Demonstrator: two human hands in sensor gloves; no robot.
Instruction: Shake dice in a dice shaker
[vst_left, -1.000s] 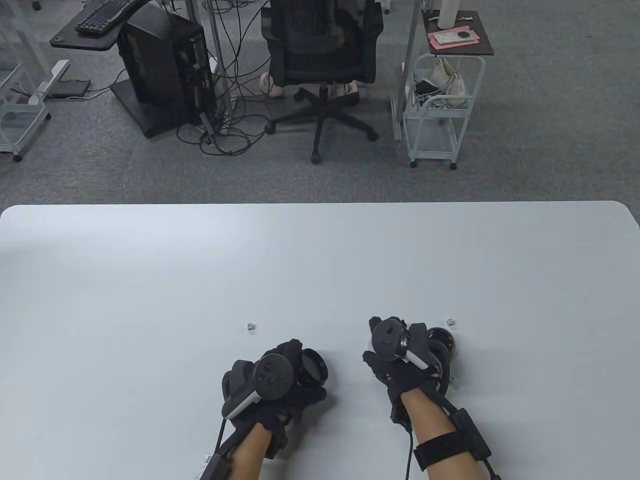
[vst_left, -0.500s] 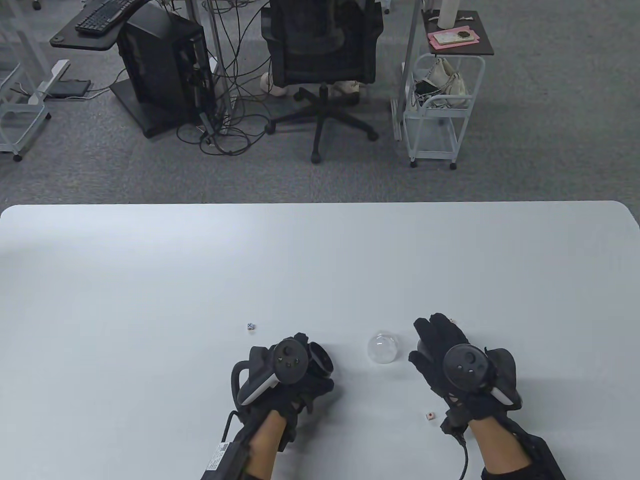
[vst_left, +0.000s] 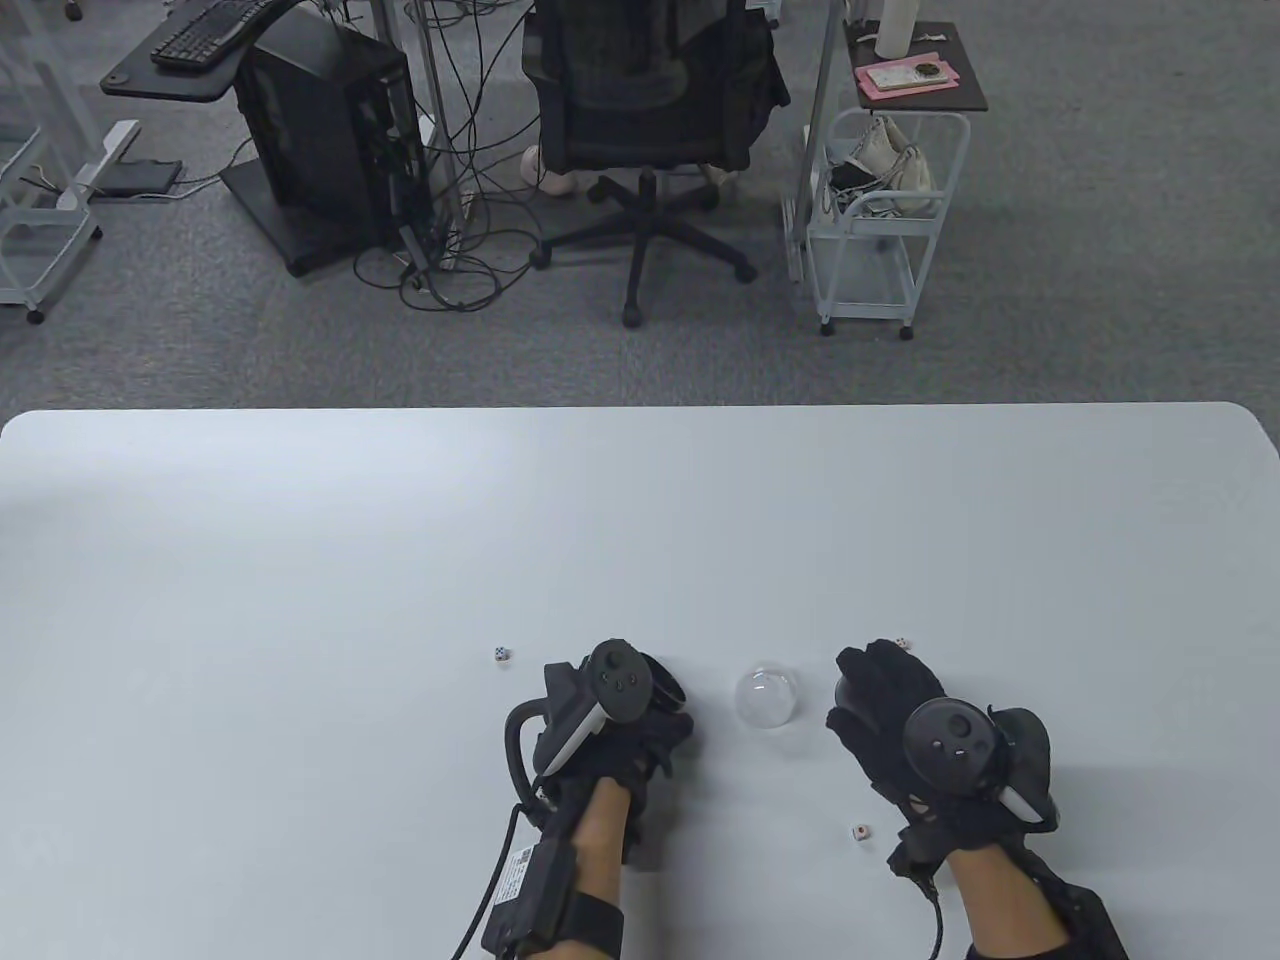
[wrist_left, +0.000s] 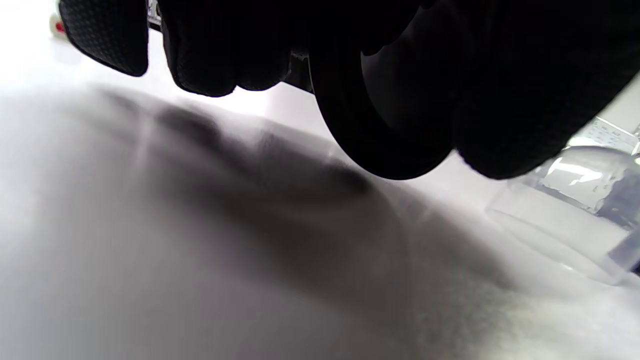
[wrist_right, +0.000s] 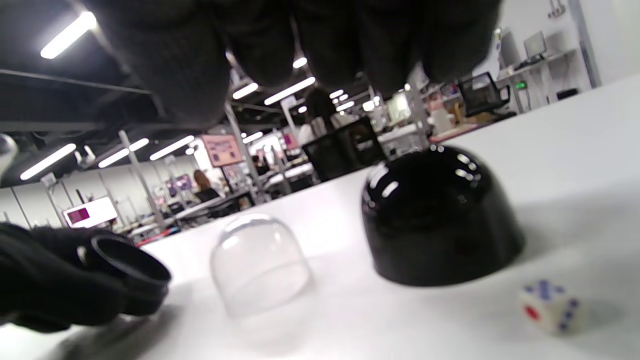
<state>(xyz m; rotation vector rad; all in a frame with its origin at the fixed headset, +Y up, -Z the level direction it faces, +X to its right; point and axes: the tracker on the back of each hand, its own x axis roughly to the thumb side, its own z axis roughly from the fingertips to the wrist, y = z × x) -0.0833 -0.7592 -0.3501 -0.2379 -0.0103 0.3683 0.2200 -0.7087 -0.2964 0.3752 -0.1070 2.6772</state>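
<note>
My left hand grips the shaker's black round base just above the table; the base also shows in the left wrist view and in the right wrist view. The clear dome stands mouth down between my hands. My right hand hovers open over the black dome cover, which it hides in the table view. Three dice lie loose: one left of the left hand, one beyond the right fingers, one by the right wrist.
The white table stretches wide beyond and to both sides of my hands. Its far edge faces a carpeted floor with an office chair, a computer tower and a white cart.
My right hand moved right off the clear dome, which now stands uncovered, and came over the black cover. My left hand carried the base right and forward, toward the clear dome.
</note>
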